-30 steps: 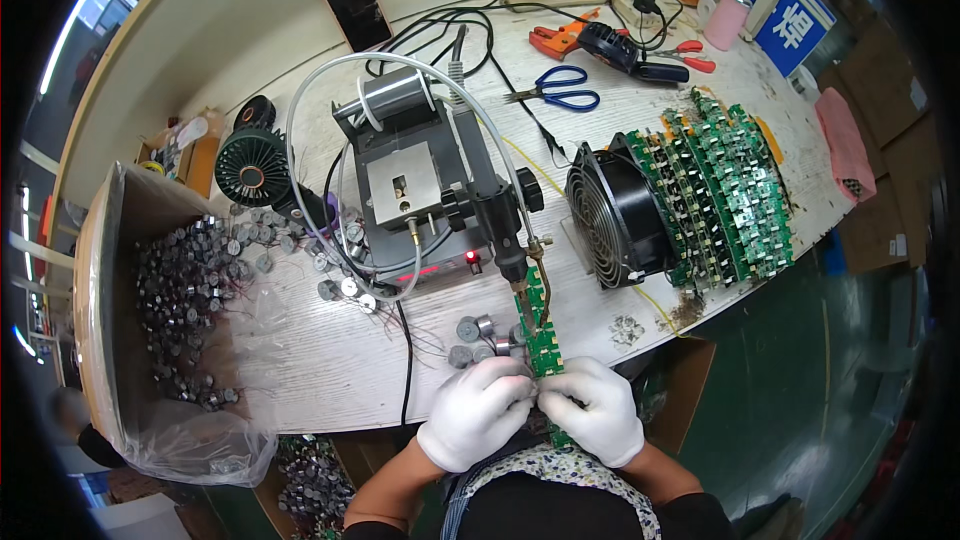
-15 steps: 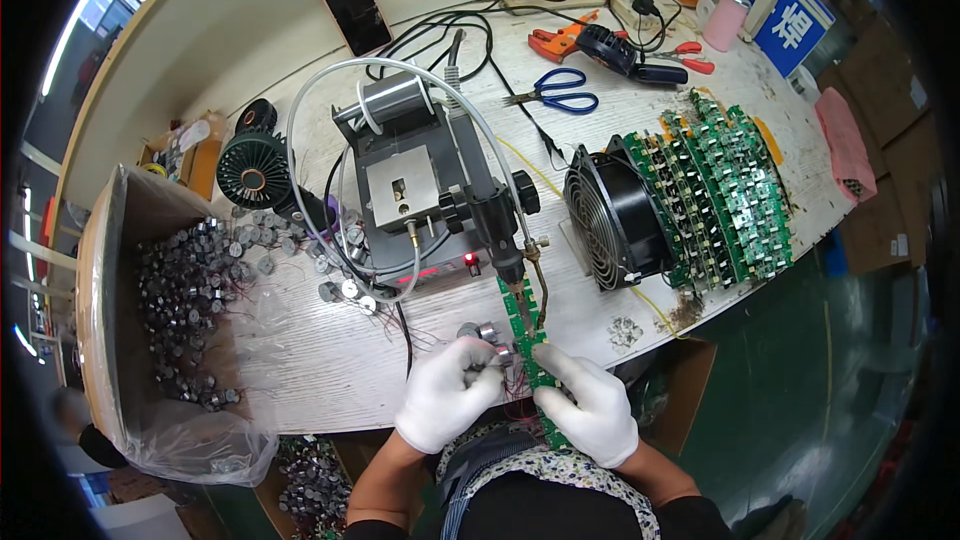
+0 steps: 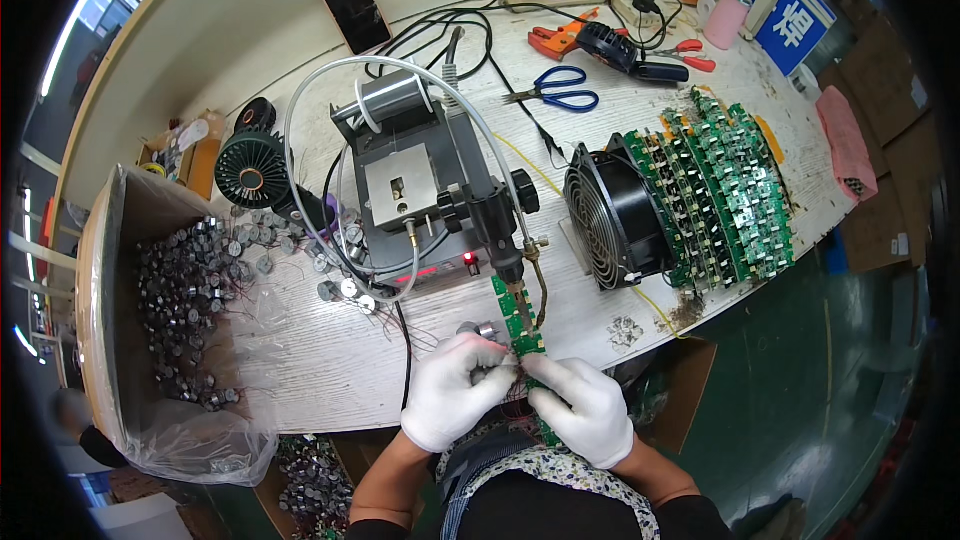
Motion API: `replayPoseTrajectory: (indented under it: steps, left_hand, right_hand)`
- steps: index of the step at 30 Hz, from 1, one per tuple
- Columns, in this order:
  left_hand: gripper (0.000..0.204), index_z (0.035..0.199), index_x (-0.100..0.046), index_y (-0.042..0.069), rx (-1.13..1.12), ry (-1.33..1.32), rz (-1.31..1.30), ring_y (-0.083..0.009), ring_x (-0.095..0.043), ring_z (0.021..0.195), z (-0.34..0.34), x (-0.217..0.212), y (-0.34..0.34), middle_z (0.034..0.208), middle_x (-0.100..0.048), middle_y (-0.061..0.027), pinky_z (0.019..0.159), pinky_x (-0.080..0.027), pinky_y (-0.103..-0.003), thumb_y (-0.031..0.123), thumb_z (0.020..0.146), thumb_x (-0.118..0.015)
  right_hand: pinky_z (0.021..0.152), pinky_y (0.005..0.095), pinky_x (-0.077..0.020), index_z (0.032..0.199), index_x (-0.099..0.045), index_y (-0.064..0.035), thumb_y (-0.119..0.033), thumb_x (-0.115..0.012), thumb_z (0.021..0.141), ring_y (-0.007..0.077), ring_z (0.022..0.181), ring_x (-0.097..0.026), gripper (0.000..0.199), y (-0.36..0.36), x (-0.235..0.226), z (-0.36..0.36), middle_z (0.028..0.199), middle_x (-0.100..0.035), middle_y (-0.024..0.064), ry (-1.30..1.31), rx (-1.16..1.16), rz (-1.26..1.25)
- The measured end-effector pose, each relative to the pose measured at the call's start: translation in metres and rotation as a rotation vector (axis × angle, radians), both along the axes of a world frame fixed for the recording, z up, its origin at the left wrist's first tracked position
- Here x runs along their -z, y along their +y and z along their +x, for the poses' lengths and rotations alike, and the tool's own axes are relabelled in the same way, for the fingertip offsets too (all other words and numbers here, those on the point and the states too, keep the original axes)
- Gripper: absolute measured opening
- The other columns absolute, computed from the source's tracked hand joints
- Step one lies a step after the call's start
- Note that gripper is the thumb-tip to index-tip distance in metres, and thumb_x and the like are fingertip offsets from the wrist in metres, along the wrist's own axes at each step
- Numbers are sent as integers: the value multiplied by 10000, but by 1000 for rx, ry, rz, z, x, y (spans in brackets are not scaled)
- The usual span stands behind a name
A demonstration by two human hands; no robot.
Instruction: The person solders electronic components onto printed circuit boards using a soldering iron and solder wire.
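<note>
Head view: your left hand (image 3: 455,398) now sits closer to your right hand (image 3: 588,410).
The left curls narrowly, contents unclear; the right, fingers narrow, touches the green circuit-board strip (image 3: 519,325) beneath the soldering iron (image 3: 497,225).

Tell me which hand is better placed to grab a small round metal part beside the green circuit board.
Probably the left hand: it is close to the metal parts, on their side of the circuit board. The right hand is farther away.
</note>
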State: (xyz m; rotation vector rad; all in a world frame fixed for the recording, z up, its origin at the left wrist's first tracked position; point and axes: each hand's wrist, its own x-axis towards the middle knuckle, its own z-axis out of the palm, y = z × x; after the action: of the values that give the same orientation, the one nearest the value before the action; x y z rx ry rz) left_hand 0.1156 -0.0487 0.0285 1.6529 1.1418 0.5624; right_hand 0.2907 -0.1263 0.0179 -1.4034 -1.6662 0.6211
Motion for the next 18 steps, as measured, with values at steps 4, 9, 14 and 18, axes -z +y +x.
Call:
replayPoseTrajectory:
  steps: [4, 9, 14, 18]
  left_hand:
    - [116, 866, -648, 3, 21, -114, 109, -205, -620, 765, 1, 8, 2, 845, -622, -108, 704, -494, -293, 67, 791, -709]
    - [107, 887, -609, -4, 19, -143, 196, -221, -617, 838, -1, 11, 5, 852, -620, -112, 782, -486, -312, 63, 832, -672]
    - [139, 858, -575, -25, -134, -188, -408, -109, -584, 681, 3, 3, 4, 814, -616, -65, 622, -482, -258, 106, 876, -619]
    - [150, 866, -574, -29, -79, -275, -478, -82, -553, 605, 5, 5, 10, 772, -601, -51, 550, -454, -238, 112, 870, -626]
  right_hand:
    - [662, 328, -528, 1082, -662, 25, 3, -703, 746, 283, 720, -655, 339, -3, -5, 0, 856, -643, 155, 70, -13, -53]
    - [674, 329, -529, 1060, -669, 22, 10, -701, 737, 275, 730, -660, 325, -6, -6, 1, 856, -654, 152, 163, 17, -125]
    - [702, 329, -531, 1030, -666, -2, 16, -702, 753, 276, 767, -669, 280, -10, -4, 6, 890, -674, 143, 229, 6, -127]
    - [706, 332, -532, 1006, -666, -3, 14, -704, 751, 276, 770, -670, 258, -10, -4, 6, 883, -677, 143, 241, 18, -142]
